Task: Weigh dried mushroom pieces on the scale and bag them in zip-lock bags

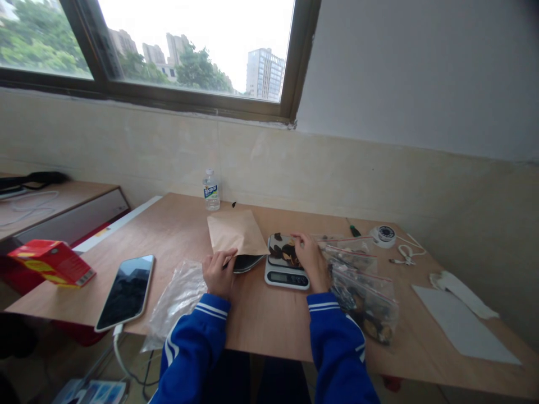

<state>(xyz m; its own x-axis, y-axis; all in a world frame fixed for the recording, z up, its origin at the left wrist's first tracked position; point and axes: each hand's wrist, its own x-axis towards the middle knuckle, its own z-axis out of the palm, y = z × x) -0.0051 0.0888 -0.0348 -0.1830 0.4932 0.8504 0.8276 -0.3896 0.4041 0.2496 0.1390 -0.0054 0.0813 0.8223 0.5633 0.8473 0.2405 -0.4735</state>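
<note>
My left hand is closed at the near edge of a brown kraft paper bag, fingers pinched at its lower left corner. Partly covered by the bag, a dark round dish shows its near rim. To the right stands a white digital kitchen scale with dark brown dried slices spread on its platform. Over the right side of these slices, my right hand has its fingers drawn together; whatever is between the fingertips is too small to make out.
Clear zip bags of dried slices lie right of the scale. A crumpled plastic bag, a phone on a cable and a red box are on the left. A water bottle stands behind; a white camera sits back right.
</note>
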